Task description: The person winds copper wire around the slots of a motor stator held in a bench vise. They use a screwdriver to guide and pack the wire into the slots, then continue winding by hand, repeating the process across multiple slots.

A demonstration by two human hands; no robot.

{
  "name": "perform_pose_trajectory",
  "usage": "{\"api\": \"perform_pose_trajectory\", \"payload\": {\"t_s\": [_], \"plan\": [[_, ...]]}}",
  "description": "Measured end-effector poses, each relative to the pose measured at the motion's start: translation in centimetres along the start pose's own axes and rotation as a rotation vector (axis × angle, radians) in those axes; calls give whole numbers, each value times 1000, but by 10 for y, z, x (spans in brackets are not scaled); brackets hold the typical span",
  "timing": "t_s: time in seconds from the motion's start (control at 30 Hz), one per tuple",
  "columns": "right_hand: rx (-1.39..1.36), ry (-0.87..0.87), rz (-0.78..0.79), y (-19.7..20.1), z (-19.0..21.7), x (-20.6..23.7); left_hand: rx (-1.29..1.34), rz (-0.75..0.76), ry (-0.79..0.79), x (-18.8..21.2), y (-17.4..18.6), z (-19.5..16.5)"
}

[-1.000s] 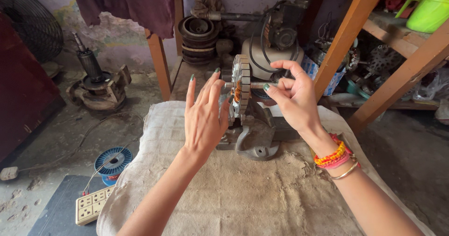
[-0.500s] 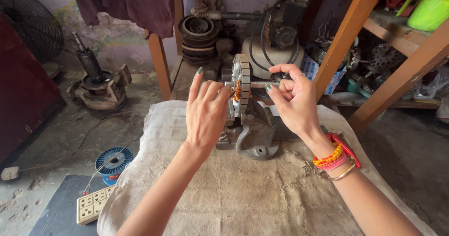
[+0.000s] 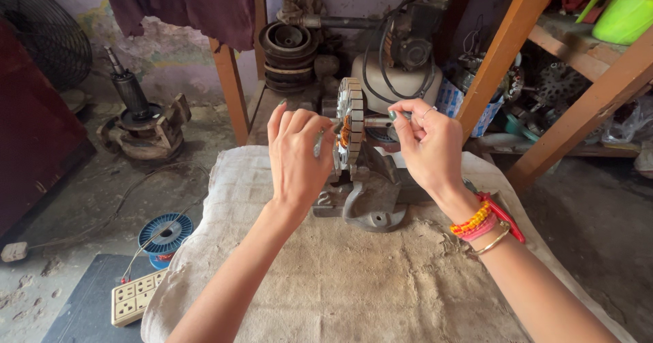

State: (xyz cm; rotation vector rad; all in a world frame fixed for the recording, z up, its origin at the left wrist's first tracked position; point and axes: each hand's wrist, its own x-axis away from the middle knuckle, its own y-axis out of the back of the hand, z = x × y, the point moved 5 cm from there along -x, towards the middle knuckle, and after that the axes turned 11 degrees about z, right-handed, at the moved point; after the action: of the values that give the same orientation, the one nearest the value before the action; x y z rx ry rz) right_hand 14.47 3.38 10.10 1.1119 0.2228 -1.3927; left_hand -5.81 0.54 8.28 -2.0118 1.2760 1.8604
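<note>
The round, pale laminated-steel stator with copper windings stood on edge, mounted on a grey cast-metal winding stand on the sackcloth-covered table. It lay directly between the two sets of fingers, its spindle axis running left to right. The left hand was at its left face, fingers curled together around a thin metal piece. The right hand pinched the spindle end just right of it. Both hands looked equally near. A blue wire spool lay well below left, on the floor.
</note>
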Motion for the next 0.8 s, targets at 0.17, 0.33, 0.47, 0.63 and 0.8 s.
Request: {"api": "perform_pose_trajectory", "payload": {"t_s": [0.17,0.33,0.47,0.63,0.8], "plan": [[73,24,-45,-2,2,-1,-35,23,37,-4,-5,1],[120,61,-67,1,2,-3,-62,27,50,-5,-9,1],[125,78,-77,1,1,-6,-68,18,41,-6,-10,0],[129,81,-76,0,-1,-7,-59,14,46,-7,-9,0],[110,79,-71,-1,-6,-8,-55,17,41,-9,-9,1]]}}
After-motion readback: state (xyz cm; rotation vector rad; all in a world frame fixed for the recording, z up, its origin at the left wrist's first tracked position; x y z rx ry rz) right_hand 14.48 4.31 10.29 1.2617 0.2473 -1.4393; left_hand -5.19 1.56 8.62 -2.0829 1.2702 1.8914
